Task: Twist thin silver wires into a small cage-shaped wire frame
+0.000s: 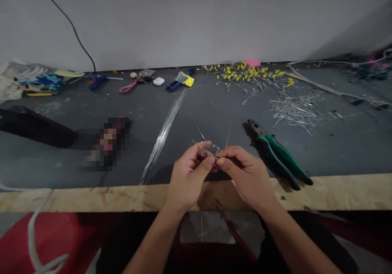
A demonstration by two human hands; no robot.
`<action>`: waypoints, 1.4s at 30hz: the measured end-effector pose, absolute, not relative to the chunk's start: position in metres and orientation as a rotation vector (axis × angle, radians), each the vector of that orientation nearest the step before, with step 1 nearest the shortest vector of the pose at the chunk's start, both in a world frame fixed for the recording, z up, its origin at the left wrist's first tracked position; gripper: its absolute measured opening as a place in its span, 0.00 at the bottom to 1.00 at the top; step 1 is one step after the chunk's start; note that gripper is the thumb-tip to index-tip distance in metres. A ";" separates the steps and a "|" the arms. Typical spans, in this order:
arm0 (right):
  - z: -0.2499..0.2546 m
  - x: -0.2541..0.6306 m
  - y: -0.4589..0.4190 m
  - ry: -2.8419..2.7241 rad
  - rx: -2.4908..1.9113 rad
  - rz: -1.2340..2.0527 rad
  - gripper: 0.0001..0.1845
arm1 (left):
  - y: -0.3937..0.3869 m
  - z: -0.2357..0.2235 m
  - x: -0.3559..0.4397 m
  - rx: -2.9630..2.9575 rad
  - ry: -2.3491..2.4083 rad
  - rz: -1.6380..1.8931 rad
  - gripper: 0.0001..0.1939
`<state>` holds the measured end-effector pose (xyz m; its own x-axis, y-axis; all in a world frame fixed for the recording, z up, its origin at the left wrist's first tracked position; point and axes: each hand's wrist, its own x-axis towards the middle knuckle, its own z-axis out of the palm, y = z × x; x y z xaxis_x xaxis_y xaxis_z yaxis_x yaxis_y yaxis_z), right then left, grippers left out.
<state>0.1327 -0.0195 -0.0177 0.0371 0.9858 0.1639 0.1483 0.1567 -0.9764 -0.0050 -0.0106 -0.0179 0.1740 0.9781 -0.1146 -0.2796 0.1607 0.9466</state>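
Between my fingertips is a small bent piece of thin silvery wire (216, 148), roughly curved, with straight ends sticking up to the left and right. My left hand (191, 172) pinches its left side between thumb and fingers. My right hand (245, 172) pinches the right side, its thumb and index finger nearly meeting the left thumb. The fingers hide part of the wire. Both hands are just above the front edge of the table. A bundle of straight wires (167, 129) lies left of my hands, and green-handled pliers (277, 153) lie to the right.
Cut wire pieces (295, 110) are heaped at right, behind the pliers. Yellow-tipped wires (248, 73) spread along the wall. A blue tool (176, 84), a white case (158, 81) and a glue gun (95, 81) lie at the back. A black stand (36, 127) is at left.
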 end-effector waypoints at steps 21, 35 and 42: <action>-0.032 0.124 -0.020 -1.294 -0.903 1.132 0.02 | -0.011 -0.015 -0.003 0.721 0.811 1.094 0.11; -0.037 0.116 -0.023 -1.221 -1.136 0.912 0.03 | -0.015 -0.020 0.009 0.703 0.865 1.302 0.12; -0.037 0.114 -0.021 -1.090 -1.137 1.035 0.03 | -0.011 -0.019 0.010 0.591 0.850 1.398 0.03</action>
<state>0.1142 -0.0215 -0.0374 0.1673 0.9790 0.1165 -0.0662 0.1290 -0.9894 0.0102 -0.0112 -0.0189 -0.0328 0.9862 -0.1625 -0.5982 0.1109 0.7937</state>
